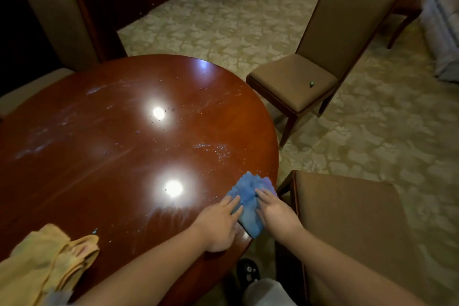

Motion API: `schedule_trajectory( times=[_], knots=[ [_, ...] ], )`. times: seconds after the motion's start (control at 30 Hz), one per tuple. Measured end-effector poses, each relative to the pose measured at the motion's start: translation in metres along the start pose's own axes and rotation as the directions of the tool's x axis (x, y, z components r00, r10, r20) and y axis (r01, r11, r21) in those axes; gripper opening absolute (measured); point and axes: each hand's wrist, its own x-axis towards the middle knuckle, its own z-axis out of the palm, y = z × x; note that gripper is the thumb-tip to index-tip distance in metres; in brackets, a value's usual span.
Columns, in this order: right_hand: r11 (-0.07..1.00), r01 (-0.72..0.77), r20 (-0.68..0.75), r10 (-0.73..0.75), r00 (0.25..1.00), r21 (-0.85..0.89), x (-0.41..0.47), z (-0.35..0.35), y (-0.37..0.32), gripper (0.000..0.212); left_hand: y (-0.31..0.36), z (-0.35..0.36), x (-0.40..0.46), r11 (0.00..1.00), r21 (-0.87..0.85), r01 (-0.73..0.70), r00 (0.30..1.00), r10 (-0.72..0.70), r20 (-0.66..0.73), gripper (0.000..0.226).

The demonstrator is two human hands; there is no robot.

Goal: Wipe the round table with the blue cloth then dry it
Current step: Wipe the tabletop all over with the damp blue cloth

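Fingers (234, 202) of the left hand (218, 223) lie straight and spread, their tips pressing down on the near-left edge of the blue cloth (249, 202). On the other side the right hand (277, 213) does the same, fingers stretched flat across the cloth's right half, nothing curled or pinched. Both forearms reach in from the bottom of the view, the left crossing over the table's edge.

Between the two hands the blue cloth lies bunched and rumpled at the right rim of the round table (119, 151), with its near corner hanging just over the edge. Across the dark polished wood there are pale smears, scattered specks and crumbs, and two bright ceiling-light reflections.

At the near-left edge of the table a yellow cloth (52, 261) lies crumpled, well apart from the hands. Padded brown chairs stand around: one (320, 57) beyond the table on the right with a small dark object on its seat, another (352, 228) just beside the right arm, and a third (57, 15) at the far left. Patterned pale carpet (218, 25) covers the floor.
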Motion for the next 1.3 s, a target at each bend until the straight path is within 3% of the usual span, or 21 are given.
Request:
schedule_trajectory(
  times=[0.03, 0.1, 0.2, 0.23, 0.33, 0.43, 0.57, 0.7, 0.77, 0.8, 0.83, 0.87, 0.97, 1.03, 1.1, 1.13, 1.2, 1.23, 1.3],
  knots=[
    [0.999, -0.035, 0.079, 0.037, 0.996, -0.034, -0.004, 0.0, 0.001, 0.041, 0.004, -0.002, 0.007, 1.0, 0.009, -0.008, 1.0, 0.008, 0.0, 0.062],
    [0.986, -0.049, 0.023, 0.053, 0.998, -0.156, -0.008, 0.008, 0.008, 0.039, 0.008, -0.005, 0.023, 1.0, 0.008, -0.011, 1.0, 0.011, -0.003, 0.063],
    [0.976, -0.199, -0.086, 0.192, 0.978, -0.088, 0.019, -0.004, 0.021, 0.048, 0.001, -0.008, 0.039, 0.999, -0.002, 0.038, 0.999, -0.038, -0.027, 0.064],
    [0.984, -0.173, -0.063, 0.169, 0.984, -0.05, 0.028, -0.012, 0.023, 0.053, -0.003, -0.008, 0.04, 0.998, -0.002, 0.065, 0.997, -0.065, -0.031, 0.063],
    [0.991, 0.111, -0.085, -0.117, 0.99, -0.072, 0.051, -0.007, 0.039, 0.055, -0.01, -0.007, 0.029, 0.992, -0.017, 0.121, 0.992, -0.122, -0.021, 0.061],
    [0.998, 0.054, -0.076, -0.056, 0.996, -0.03, 0.041, 0.005, 0.047, 0.054, -0.006, -0.009, 0.026, 0.992, -0.017, 0.128, 0.992, -0.128, -0.013, 0.061],
    [0.991, 0.01, 0.057, -0.003, 0.998, -0.135, 0.026, 0.019, 0.052, 0.053, 0.006, -0.023, 0.05, 0.993, -0.029, 0.113, 0.993, -0.113, -0.022, 0.06],
    [0.991, -0.011, -0.092, -0.001, 0.996, -0.133, 0.055, 0.012, 0.057, 0.056, 0.001, -0.03, 0.057, 0.984, -0.057, 0.167, 0.984, -0.17, -0.056, 0.056],
    [0.967, -0.001, -0.108, -0.027, 0.994, -0.255, 0.062, -0.018, 0.055, 0.059, -0.005, -0.029, 0.05, 0.977, -0.071, 0.202, 0.975, -0.207, -0.083, 0.054],
    [0.917, 0.051, -0.177, -0.13, 0.976, -0.395, 0.067, -0.02, 0.063, 0.055, -0.008, -0.028, 0.046, 0.975, -0.072, 0.212, 0.972, -0.218, -0.084, 0.053],
    [0.898, 0.127, -0.141, -0.203, 0.969, -0.422, 0.069, -0.017, 0.067, 0.048, -0.01, -0.027, 0.044, 0.974, -0.065, 0.216, 0.972, -0.221, -0.076, 0.053],
    [0.939, 0.135, 0.015, -0.138, 0.99, -0.317, 0.065, -0.012, 0.068, 0.043, -0.01, -0.027, 0.044, 0.975, -0.057, 0.217, 0.973, -0.22, -0.064, 0.054],
    [0.862, 0.132, 0.117, -0.085, 0.989, -0.49, 0.052, 0.016, 0.072, 0.03, -0.006, -0.033, 0.058, 0.979, -0.05, 0.197, 0.979, -0.2, -0.041, 0.055],
    [0.876, 0.068, 0.109, -0.018, 0.994, -0.477, 0.052, 0.013, 0.073, 0.04, -0.001, -0.041, 0.067, 0.983, -0.034, 0.181, 0.981, -0.183, -0.072, 0.053],
    [0.89, 0.041, -0.007, -0.049, 0.999, -0.455, 0.061, 0.004, 0.073, 0.045, -0.001, -0.044, 0.066, 0.983, -0.021, 0.185, 0.978, -0.186, -0.092, 0.052],
    [0.908, 0.036, 0.013, -0.034, 0.999, -0.418, 0.067, -0.004, 0.07, 0.048, -0.004, -0.042, 0.062, 0.98, -0.018, 0.196, 0.975, -0.197, -0.099, 0.051],
    [0.98, 0.091, 0.031, -0.086, 0.996, -0.179, 0.068, -0.011, 0.064, 0.049, -0.011, -0.031, 0.049, 0.973, -0.046, 0.226, 0.968, -0.23, -0.099, 0.052],
    [0.99, 0.114, -0.031, -0.117, 0.993, -0.08, 0.068, -0.006, 0.065, 0.045, -0.014, -0.025, 0.042, 0.969, -0.066, 0.237, 0.966, -0.242, -0.092, 0.054],
    [0.996, 0.087, -0.11, -0.089, 0.99, -0.026, 0.06, 0.002, 0.063, 0.039, -0.015, -0.022, 0.036, 0.971, -0.07, 0.23, 0.969, -0.235, -0.076, 0.061]
  ],
)
